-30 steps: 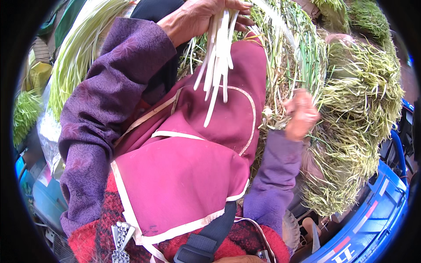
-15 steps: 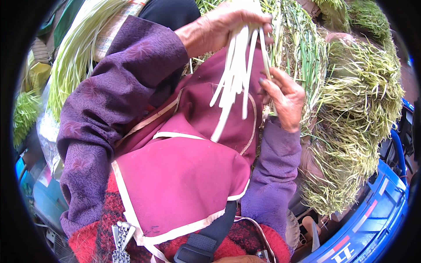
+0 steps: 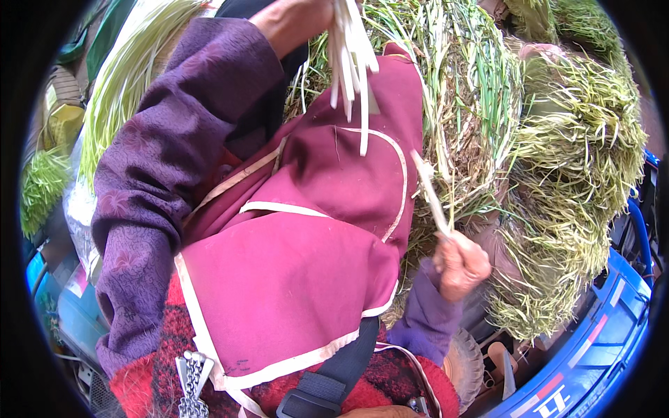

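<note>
My left hand (image 3: 301,21), cut off by the upper edge, is closed around a bunch of white chive stalks (image 3: 353,66). Their cut ends hang at uneven lengths above the maroon apron (image 3: 300,272) over my lap. Away to the right, my right hand (image 3: 461,266) is a closed pinch, with a thin pale chive strip (image 3: 433,198) pointing up out of it. The strip looks limp and frayed at its upper end. Beyond that hand lies a heap of green and brownish chive leaves (image 3: 463,104).
Long pale-yellow chives (image 3: 132,87) lie at the upper left. Large bundles of yellow-green chives (image 3: 564,188) are stacked on the right. A blue vehicle panel (image 3: 592,334) curves round the lower right, near a tyre (image 3: 465,366). Light-green leaves (image 3: 43,188) show at the far left.
My right hand has pulled away from the bunch, down and to the right, with a pale strip in it. My left hand has moved up and left with the stalks.
</note>
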Tool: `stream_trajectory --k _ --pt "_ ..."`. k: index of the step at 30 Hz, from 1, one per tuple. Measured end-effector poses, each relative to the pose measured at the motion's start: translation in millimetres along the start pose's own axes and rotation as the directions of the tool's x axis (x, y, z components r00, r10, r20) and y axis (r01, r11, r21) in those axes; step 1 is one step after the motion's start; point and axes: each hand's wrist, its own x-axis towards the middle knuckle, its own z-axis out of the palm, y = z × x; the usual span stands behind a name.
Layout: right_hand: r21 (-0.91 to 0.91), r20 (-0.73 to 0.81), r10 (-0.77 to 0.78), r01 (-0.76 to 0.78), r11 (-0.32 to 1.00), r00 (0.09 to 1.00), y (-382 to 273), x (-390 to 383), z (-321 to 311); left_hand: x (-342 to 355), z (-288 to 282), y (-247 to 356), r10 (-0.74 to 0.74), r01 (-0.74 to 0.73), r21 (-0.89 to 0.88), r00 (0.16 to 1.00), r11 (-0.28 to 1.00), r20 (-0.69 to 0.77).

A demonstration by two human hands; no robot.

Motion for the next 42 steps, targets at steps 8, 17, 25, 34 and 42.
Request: stream_trajectory --k 8,17,25,34,42 --pt "-0.836 -0.113 -0.025 -0.081 0.543 0.993 62 33 -59 -2 -4 3 0.012 -0.012 0.005 0.999 1.0 -0.038" --pt "-0.603 0.123 -0.27 0.288 0.744 0.955 70 223 97 6 -9 2 0.009 -0.008 0.017 0.998 1.0 -0.068" --pt "-0.185 0.137 0.051 -0.025 0.983 0.989 90 253 93 14 -7 -1 0.005 -0.004 0.011 0.996 1.0 -0.094" --pt "0.323 0.012 0.184 -0.178 0.93 0.983 70 205 51 13 8 -22 -0.01 0.049 0.262 0.989 0.964 -0.149" --pt "0.291 0.298 0.095 -0.185 0.938 0.95 44 170 71 -1 16 -42 -0.136 0.198 0.367 0.972 0.909 -0.19"
